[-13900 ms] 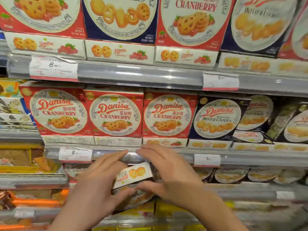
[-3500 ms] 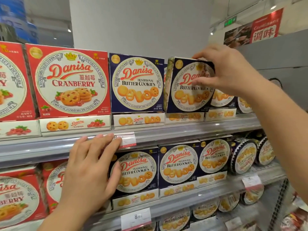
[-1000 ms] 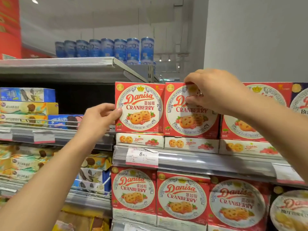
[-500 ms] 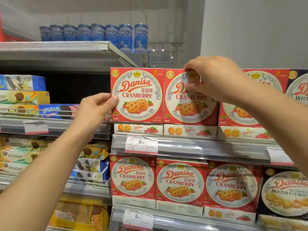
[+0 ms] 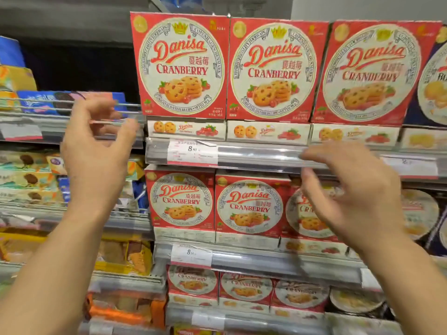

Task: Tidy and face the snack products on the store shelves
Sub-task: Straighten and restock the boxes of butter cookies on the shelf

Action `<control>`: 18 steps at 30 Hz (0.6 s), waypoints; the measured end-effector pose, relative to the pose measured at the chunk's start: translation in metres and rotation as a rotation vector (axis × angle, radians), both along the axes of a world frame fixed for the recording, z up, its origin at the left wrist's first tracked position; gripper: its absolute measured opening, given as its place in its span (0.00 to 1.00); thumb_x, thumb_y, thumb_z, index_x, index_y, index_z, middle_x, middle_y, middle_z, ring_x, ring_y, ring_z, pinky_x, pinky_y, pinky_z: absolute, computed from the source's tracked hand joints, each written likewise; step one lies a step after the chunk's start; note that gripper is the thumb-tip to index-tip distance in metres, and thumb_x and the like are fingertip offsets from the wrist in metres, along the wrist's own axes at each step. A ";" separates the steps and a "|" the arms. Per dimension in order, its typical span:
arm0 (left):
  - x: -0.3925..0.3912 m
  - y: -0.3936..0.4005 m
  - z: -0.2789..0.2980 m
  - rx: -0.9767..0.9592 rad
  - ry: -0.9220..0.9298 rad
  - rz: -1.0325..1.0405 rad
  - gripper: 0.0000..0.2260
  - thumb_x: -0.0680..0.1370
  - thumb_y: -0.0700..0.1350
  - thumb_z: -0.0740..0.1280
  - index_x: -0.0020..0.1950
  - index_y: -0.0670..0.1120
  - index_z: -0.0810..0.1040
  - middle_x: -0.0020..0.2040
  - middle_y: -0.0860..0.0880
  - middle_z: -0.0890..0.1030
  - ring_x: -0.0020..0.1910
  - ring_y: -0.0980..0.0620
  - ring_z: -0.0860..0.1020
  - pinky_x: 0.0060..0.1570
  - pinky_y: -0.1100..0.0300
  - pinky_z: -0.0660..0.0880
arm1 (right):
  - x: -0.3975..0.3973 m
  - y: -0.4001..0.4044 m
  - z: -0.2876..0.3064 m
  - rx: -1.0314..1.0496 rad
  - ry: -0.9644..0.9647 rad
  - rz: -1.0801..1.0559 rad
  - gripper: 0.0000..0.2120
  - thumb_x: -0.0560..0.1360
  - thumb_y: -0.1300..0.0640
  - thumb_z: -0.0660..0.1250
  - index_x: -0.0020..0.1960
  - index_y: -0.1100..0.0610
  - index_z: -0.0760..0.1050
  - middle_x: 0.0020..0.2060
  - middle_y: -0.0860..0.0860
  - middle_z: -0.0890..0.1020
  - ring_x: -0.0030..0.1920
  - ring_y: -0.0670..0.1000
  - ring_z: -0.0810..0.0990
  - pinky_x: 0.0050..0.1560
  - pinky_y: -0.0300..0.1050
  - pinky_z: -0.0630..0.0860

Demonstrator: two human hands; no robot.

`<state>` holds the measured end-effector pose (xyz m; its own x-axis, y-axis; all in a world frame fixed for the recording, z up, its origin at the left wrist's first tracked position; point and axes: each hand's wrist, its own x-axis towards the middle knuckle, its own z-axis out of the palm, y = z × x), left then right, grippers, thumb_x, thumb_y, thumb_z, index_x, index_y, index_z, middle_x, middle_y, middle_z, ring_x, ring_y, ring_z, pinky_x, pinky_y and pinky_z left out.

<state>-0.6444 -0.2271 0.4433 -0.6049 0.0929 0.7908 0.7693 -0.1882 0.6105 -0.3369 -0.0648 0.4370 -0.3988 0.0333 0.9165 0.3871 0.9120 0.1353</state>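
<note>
We hold both hands up in front of the shelves, and neither touches a product. Our left hand (image 5: 96, 151) is raised with fingers loosely curved and spread, holding nothing, in front of the sandwich biscuit packs (image 5: 60, 102) on the neighbouring shelf section. Our right hand (image 5: 350, 197) hovers with fingers relaxed and parted, holding nothing, in front of the middle shelf edge (image 5: 254, 155); it partly covers the 3rd box in the middle row. Both hands are motion-blurred.

The top row carries 3 red cranberry cookie boxes: the left box (image 5: 180, 65), the centre box (image 5: 275, 68) and the right box (image 5: 370, 73). All 3 stand upright, fronts facing out, side by side and touching, each resting on a flat white box (image 5: 186, 129). A blue butter cookie box (image 5: 435, 85) sits just beside the right box.

The middle row (image 5: 249, 206) holds more red cranberry boxes, fronts facing out. A price tag (image 5: 192, 152) reading 8.90 is fixed on the shelf edge below the left box. A lower row (image 5: 244, 286) of red boxes is blurred.
</note>
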 end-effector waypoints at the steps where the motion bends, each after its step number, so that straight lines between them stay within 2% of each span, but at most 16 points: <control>1: 0.001 -0.002 -0.017 -0.001 -0.028 -0.015 0.13 0.79 0.50 0.71 0.63 0.53 0.76 0.56 0.53 0.81 0.50 0.61 0.79 0.51 0.64 0.76 | 0.000 0.002 -0.021 -0.028 -0.026 0.005 0.09 0.77 0.58 0.68 0.55 0.60 0.83 0.50 0.54 0.85 0.51 0.56 0.82 0.54 0.46 0.76; 3: -0.002 0.001 -0.051 -0.040 -0.128 -0.042 0.13 0.79 0.49 0.71 0.62 0.52 0.77 0.54 0.53 0.82 0.47 0.60 0.78 0.53 0.59 0.78 | -0.006 0.007 -0.051 -0.048 -0.105 0.020 0.09 0.77 0.58 0.69 0.55 0.59 0.83 0.51 0.53 0.85 0.51 0.55 0.83 0.51 0.47 0.78; 5: -0.003 0.006 -0.081 -0.114 -0.227 -0.040 0.13 0.78 0.49 0.72 0.62 0.51 0.78 0.55 0.52 0.82 0.47 0.59 0.78 0.55 0.53 0.78 | -0.016 0.010 -0.066 -0.027 -0.177 0.051 0.10 0.77 0.58 0.69 0.56 0.60 0.83 0.53 0.54 0.85 0.54 0.55 0.82 0.52 0.50 0.80; 6: -0.003 0.008 -0.092 -0.155 -0.230 -0.032 0.13 0.79 0.48 0.72 0.62 0.50 0.78 0.56 0.51 0.82 0.49 0.56 0.79 0.55 0.54 0.78 | -0.021 0.010 -0.070 -0.018 -0.196 0.071 0.11 0.77 0.58 0.68 0.57 0.61 0.83 0.55 0.55 0.84 0.56 0.56 0.82 0.54 0.52 0.80; 8: 0.001 0.012 -0.107 -0.248 -0.146 0.020 0.13 0.79 0.45 0.72 0.63 0.49 0.78 0.57 0.49 0.82 0.53 0.52 0.80 0.52 0.64 0.77 | -0.030 0.010 -0.073 -0.008 -0.224 0.082 0.14 0.76 0.60 0.70 0.60 0.62 0.82 0.60 0.57 0.83 0.61 0.58 0.80 0.61 0.55 0.78; 9: 0.002 0.013 -0.110 -0.289 -0.120 0.040 0.13 0.80 0.45 0.72 0.64 0.49 0.77 0.58 0.49 0.81 0.53 0.53 0.80 0.50 0.66 0.76 | -0.035 0.010 -0.073 -0.012 -0.239 0.072 0.17 0.75 0.60 0.70 0.63 0.62 0.80 0.63 0.58 0.81 0.64 0.59 0.79 0.65 0.56 0.76; 11: 0.001 0.013 -0.109 -0.331 -0.149 0.055 0.17 0.80 0.49 0.72 0.68 0.51 0.75 0.60 0.52 0.80 0.53 0.60 0.79 0.52 0.61 0.76 | -0.043 0.011 -0.072 -0.011 -0.252 0.048 0.20 0.74 0.60 0.71 0.66 0.63 0.78 0.67 0.60 0.79 0.67 0.61 0.76 0.70 0.58 0.72; 13: -0.003 0.012 -0.105 -0.352 -0.229 0.018 0.22 0.79 0.51 0.72 0.72 0.53 0.71 0.63 0.54 0.79 0.59 0.60 0.78 0.59 0.56 0.76 | -0.048 0.015 -0.072 0.006 -0.263 0.029 0.23 0.73 0.60 0.71 0.67 0.63 0.76 0.68 0.61 0.77 0.68 0.62 0.75 0.71 0.60 0.71; 15: -0.004 0.010 -0.105 -0.374 -0.260 -0.042 0.23 0.79 0.51 0.72 0.73 0.53 0.70 0.63 0.55 0.79 0.60 0.58 0.78 0.60 0.59 0.75 | -0.050 0.018 -0.070 0.028 -0.275 -0.002 0.26 0.73 0.60 0.71 0.70 0.64 0.74 0.68 0.62 0.77 0.67 0.63 0.75 0.71 0.61 0.70; 18: -0.007 0.011 -0.106 -0.447 -0.332 -0.142 0.18 0.80 0.47 0.71 0.69 0.51 0.73 0.59 0.53 0.81 0.56 0.60 0.79 0.50 0.68 0.78 | -0.055 0.019 -0.068 0.026 -0.305 -0.082 0.29 0.76 0.58 0.69 0.74 0.65 0.69 0.67 0.62 0.77 0.66 0.64 0.75 0.71 0.61 0.70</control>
<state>-0.6515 -0.2161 0.3368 -0.7716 0.4728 0.4256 0.5086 0.0567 0.8591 -0.3922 -0.0455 0.3693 -0.6526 0.0547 0.7557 0.3972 0.8741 0.2797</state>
